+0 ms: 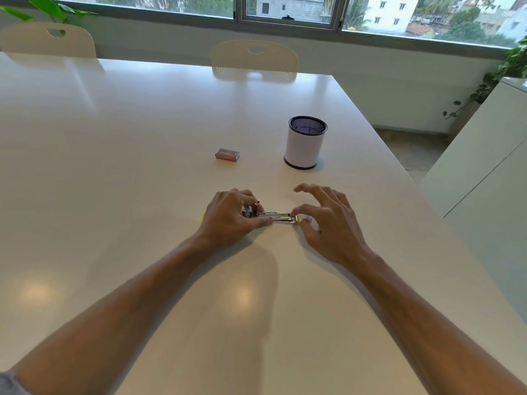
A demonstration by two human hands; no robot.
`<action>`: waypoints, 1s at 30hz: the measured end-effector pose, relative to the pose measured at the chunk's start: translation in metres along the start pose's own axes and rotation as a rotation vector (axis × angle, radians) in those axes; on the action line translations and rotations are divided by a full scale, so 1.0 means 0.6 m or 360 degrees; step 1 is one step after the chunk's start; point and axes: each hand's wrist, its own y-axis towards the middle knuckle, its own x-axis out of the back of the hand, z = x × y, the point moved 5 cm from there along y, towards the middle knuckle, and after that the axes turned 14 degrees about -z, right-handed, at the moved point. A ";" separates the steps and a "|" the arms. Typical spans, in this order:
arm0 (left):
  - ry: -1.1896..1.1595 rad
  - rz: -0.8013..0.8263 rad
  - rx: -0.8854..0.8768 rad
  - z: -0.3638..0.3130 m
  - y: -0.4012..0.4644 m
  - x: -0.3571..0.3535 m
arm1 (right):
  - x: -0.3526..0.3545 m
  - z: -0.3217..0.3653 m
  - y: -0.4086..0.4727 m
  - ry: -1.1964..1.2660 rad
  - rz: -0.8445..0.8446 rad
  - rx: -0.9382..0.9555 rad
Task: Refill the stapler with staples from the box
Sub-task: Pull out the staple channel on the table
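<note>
- Stapler (pixel 278 217) lies on white tabletop (pixel 142 166), its left end hidden under left hand (pixel 228 216), which pinches it; staples inside too small to tell.
- Right hand (pixel 328 220): thumb + index nip stapler's yellow end, other fingers spread.
- Staple box (pixel 227 154) farther back, mesh cup (pixel 305 142) beside it; chairs, windows behind.

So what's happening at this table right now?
A person is working on a small metal stapler lying on the white table. The left hand grips its left end; the right hand pinches its right end, other fingers spread. The staple box lies untouched farther back, apart from the hands, beside a mesh cup.
</note>
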 end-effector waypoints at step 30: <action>0.0022 0.0018 -0.0012 0.002 0.001 0.001 | -0.016 0.018 -0.002 0.0257 0.0120 -0.0184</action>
